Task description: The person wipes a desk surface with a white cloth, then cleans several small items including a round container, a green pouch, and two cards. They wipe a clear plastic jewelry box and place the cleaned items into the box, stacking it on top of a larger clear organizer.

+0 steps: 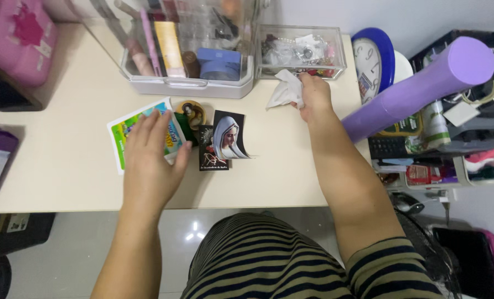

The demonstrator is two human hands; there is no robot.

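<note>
Two picture cards (222,142) mid-worktop (64,160); left hand (153,158) flat, open on colourful leaflet (126,133); right hand (315,94) gripping white cloth (284,91).

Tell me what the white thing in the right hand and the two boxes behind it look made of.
White thing in the right hand: thin cloth or tissue, matte, crumpled. Small box and larger organiser: likely clear glossy plastic, contents showing through.

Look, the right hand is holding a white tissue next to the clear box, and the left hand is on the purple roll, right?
Not quite. The left hand rests on the colourful cards on the table, not the purple roll. The right hand does hold the white tissue by the clear box, as the head view shows.
</note>
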